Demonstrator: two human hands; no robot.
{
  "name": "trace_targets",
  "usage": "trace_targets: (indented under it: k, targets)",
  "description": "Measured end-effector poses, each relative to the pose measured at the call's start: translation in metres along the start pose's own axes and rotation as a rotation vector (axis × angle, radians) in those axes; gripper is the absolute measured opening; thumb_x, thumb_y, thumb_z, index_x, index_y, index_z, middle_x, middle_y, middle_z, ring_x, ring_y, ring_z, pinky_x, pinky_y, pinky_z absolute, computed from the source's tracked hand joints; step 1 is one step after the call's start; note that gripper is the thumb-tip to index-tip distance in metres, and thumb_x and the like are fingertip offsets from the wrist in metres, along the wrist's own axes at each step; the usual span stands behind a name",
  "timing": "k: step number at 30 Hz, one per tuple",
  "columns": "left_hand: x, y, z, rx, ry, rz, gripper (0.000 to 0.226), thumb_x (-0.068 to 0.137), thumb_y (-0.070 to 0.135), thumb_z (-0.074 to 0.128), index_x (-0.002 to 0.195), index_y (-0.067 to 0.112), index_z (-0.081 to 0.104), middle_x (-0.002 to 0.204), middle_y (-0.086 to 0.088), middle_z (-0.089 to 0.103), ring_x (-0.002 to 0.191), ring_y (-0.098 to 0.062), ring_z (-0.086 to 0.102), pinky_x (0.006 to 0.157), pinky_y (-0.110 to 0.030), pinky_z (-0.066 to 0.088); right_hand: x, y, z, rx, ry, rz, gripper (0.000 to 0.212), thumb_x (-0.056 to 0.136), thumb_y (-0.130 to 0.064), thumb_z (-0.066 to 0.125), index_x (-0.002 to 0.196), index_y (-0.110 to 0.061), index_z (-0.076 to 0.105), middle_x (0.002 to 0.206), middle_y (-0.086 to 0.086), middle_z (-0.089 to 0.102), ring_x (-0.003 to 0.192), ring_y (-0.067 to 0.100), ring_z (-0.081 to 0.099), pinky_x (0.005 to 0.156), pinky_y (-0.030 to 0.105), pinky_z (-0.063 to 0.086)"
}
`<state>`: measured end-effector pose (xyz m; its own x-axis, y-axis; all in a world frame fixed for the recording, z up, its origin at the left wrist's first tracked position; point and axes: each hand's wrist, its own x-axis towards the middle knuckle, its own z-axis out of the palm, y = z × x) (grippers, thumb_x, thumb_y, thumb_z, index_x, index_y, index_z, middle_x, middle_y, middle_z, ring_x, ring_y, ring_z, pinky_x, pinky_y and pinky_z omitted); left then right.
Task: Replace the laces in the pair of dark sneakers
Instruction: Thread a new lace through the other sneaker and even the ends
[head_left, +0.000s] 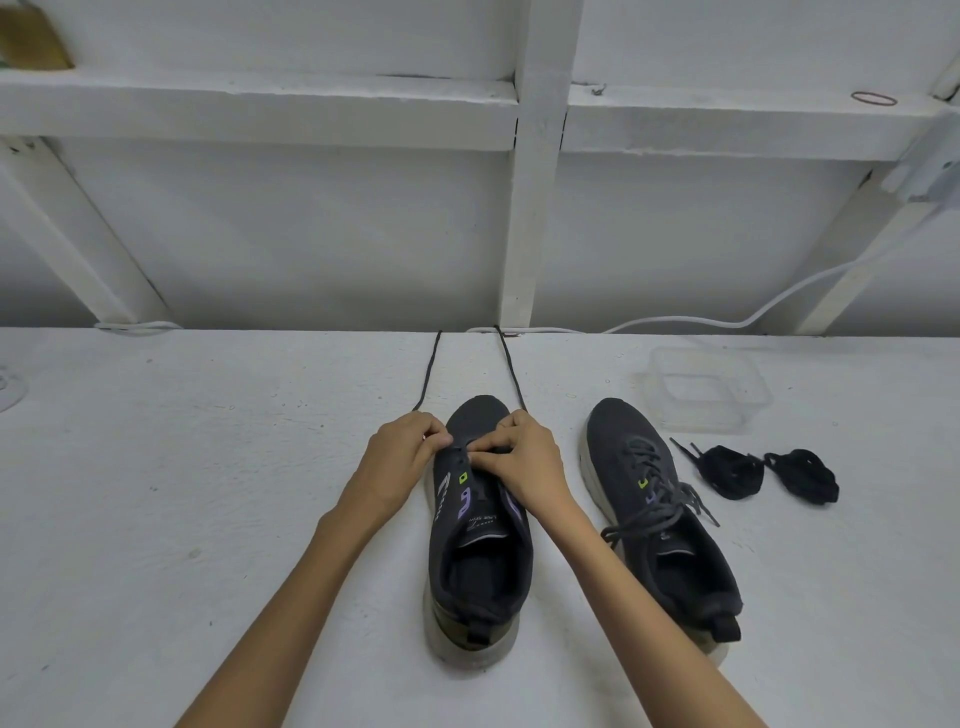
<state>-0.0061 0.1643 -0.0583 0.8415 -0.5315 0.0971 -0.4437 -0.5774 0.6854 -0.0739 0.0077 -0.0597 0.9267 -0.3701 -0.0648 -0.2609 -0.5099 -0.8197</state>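
A: Where was the shoe in hand found?

B: The near sneaker (480, 545) was stood on the white surface (208, 467), toe pointed away and heel toward the person. Its lace (428, 374) was threaded through only the eyelets nearest the toe. Both strands were laid out straight toward the far edge of the surface.

A: And how were the grips set?

B: The left grip (410, 452) was closed round the left strand, just beside the toe. The right grip (524, 457) was pinched on the lace at the lowest eyelet row. Exactly which part lay under the fingertips could not be made out.

A: How was the lace expected to handle?

B: It was judged light and limp, with no stiffness to be pushed against, so it would have to be pulled. It was thought best taken close to the eyelet, where slack is short. The sneaker was reckoned light enough to be dragged by a tug. Its soft upper would need to be steadied at the eyelet row, not at the firm sole.

A: What else was noted?

B: The second sneaker (660, 519) was seen to the right, still laced, its bow undone. Two black lace bundles (732, 470) were lying coiled just beside it, near a clear container (701, 389). They were taken to be the replacements, not yet unwound.
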Motion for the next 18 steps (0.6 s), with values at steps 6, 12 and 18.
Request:
trace_targets:
  k: [6,12,18]
  targets:
    - [0.0,0.006,-0.005,0.169,-0.021,0.023,0.015,0.099,0.019,0.051,0.091,0.011,0.061,0.094,0.004,0.06,0.086,-0.015,0.055,0.075,-0.024,0.038,-0.001,0.0,0.001,0.01,0.003,-0.003,0.009,0.077,-0.024,0.078,0.086,-0.025,0.079,0.086,-0.013,0.047,0.087,0.009,0.053,0.075,0.029,0.044]
    - [0.007,0.01,-0.003,0.284,-0.07,0.032,0.015,0.1,0.023,0.049,0.087,0.018,0.053,0.093,0.008,0.052,0.083,-0.01,0.049,0.068,-0.019,0.028,-0.001,0.001,0.002,0.002,0.011,0.002,0.01,0.077,-0.023,0.077,0.087,-0.023,0.079,0.084,-0.014,0.048,0.086,0.008,0.053,0.074,0.027,0.043]
    - [0.009,0.015,-0.003,0.335,-0.106,0.026,0.016,0.101,0.022,0.045,0.088,0.017,0.051,0.094,0.005,0.051,0.081,-0.011,0.049,0.069,-0.02,0.029,-0.001,0.002,0.002,-0.015,0.021,-0.004,0.01,0.079,-0.023,0.076,0.088,-0.023,0.079,0.086,-0.014,0.047,0.086,0.008,0.052,0.072,0.027,0.042]
